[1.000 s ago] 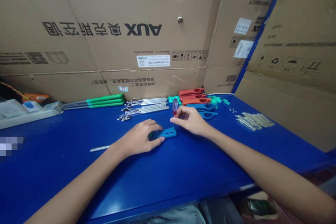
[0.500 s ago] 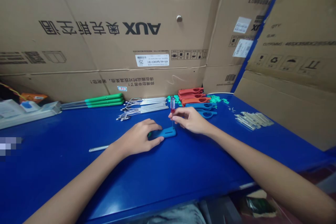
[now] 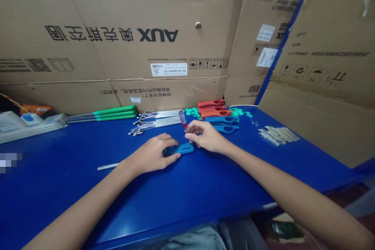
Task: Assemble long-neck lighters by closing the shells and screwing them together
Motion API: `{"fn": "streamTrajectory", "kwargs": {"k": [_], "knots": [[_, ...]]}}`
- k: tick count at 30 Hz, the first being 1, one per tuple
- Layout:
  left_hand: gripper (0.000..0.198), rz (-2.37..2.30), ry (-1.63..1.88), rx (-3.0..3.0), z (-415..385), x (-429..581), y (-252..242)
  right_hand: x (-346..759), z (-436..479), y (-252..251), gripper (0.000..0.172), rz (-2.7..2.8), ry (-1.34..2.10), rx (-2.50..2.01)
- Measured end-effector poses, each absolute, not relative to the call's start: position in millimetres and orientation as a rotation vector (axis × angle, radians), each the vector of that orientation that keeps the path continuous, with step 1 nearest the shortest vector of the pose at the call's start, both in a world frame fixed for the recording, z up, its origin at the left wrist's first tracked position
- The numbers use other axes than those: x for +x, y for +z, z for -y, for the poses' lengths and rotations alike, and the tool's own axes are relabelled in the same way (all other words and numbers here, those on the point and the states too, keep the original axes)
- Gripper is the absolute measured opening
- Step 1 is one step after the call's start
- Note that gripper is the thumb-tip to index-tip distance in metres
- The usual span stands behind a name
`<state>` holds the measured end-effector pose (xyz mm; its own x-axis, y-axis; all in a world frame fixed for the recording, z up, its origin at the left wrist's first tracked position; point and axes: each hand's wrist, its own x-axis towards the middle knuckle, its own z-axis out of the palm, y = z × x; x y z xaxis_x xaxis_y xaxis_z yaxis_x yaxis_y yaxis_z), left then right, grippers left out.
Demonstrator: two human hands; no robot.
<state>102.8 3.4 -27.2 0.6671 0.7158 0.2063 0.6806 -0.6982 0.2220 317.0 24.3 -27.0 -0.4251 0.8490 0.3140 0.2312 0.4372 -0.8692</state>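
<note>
A blue plastic handle-like casing (image 3: 185, 149) with a dark slot lies on the blue table. My left hand (image 3: 156, 152) grips it from the left, fingers over the far side and thumb along the near side. Between the thumb and fingers of my right hand (image 3: 205, 134) is a small screwdriver (image 3: 183, 118) with a clear and red handle, tilted with its top to the left. Its tip is near the casing's right end; whether it touches cannot be made out. A thin metallic strip (image 3: 108, 166) lies beside my left wrist.
At the back lie green-handled rods (image 3: 117, 112), silver tubes with wires (image 3: 164, 119), red casings (image 3: 209, 103), more blue casings (image 3: 224, 129) and small green pieces (image 3: 191, 112). Clear-packed parts (image 3: 279, 134) lie right. A power strip (image 3: 55, 123) sits left; cardboard (image 3: 117, 58) walls the table.
The screwdriver has gone from upright to tilted, its handle leaning left. My right hand has shifted slightly, while my left hand still holds the casing. The whole view has moved a little.
</note>
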Motion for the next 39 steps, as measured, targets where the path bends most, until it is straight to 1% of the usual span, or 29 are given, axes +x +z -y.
{"fn": "streamTrajectory", "kwargs": {"k": [1,2,6,9,13,15,16,18,19,20,22,24,26,29,32,35,39], "knots": [[0.033,-1.157,0.425,2.753,-3.6,102.8,-27.5,316.8,-24.8,-27.6,0.003,1.913,1.011,-0.918],[0.033,-1.155,0.427,2.755,-3.7,102.9,-27.8,316.9,-25.6,-28.5,0.003,1.930,1.032,-0.926],[0.033,-1.151,0.432,2.764,-3.8,103.0,-28.4,319.6,-29.2,-32.4,0.023,2.014,1.080,-0.988],[0.033,-1.151,0.438,2.770,-4.0,103.3,-28.4,321.0,-28.7,-30.9,0.027,2.092,1.070,-1.034],[0.032,-1.148,0.450,2.776,-4.2,103.8,-28.6,323.3,-19.0,-19.0,0.024,2.196,0.974,-1.070],[0.032,-1.147,0.457,2.775,-4.3,103.6,-28.9,326.2,-10.9,-10.5,0.013,2.229,0.895,-1.109],[0.032,-1.148,0.459,2.773,-4.3,103.5,-29.1,327.9,-6.5,-6.4,0.011,2.256,0.868,-1.139],[0.032,-1.149,0.463,2.769,-4.4,103.1,-29.5,330.6,1.9,0.5,0.031,2.413,0.875,-1.213],[0.033,-1.150,0.465,2.767,-4.4,103.0,-29.6,331.2,5.4,3.0,0.040,2.578,0.900,-1.274],[0.033,-1.151,0.467,2.765,-4.5,102.9,-29.6,331.3,8.2,4.6,0.043,2.706,0.917,-1.335],[0.033,-1.154,0.469,2.761,-4.5,103.0,-29.4,330.2,11.3,6.0,0.041,2.809,1.035,-1.441],[0.033,-1.157,0.463,2.759,-4.2,103.3,-28.7,329.0,10.9,5.8,0.034,2.760,1.165,-1.487],[0.035,-1.162,0.455,2.761,-4.0,103.7,-27.8,329.7,8.1,5.8,0.028,2.718,1.208,-1.498],[0.037,-1.166,0.448,2.770,-4.1,104.1,-27.3,334.3,2.1,6.9,0.018,2.688,1.089,-1.530],[0.037,-1.165,0.450,2.775,-5.4,103.3,-29.0,339.1,-4.3,6.6,0.009,2.643,0.829,-1.585],[0.038,-1.180,0.465,2.770,-7.1,101.3,-31.5,341.9,-10.1,4.1,0.009,2.595,0.594,-1.626],[0.038,-1.196,0.487,2.760,-7.2,99.1,-32.6,348.6,-14.7,4.9,0.017,2.626,0.521,-1.581]]}}
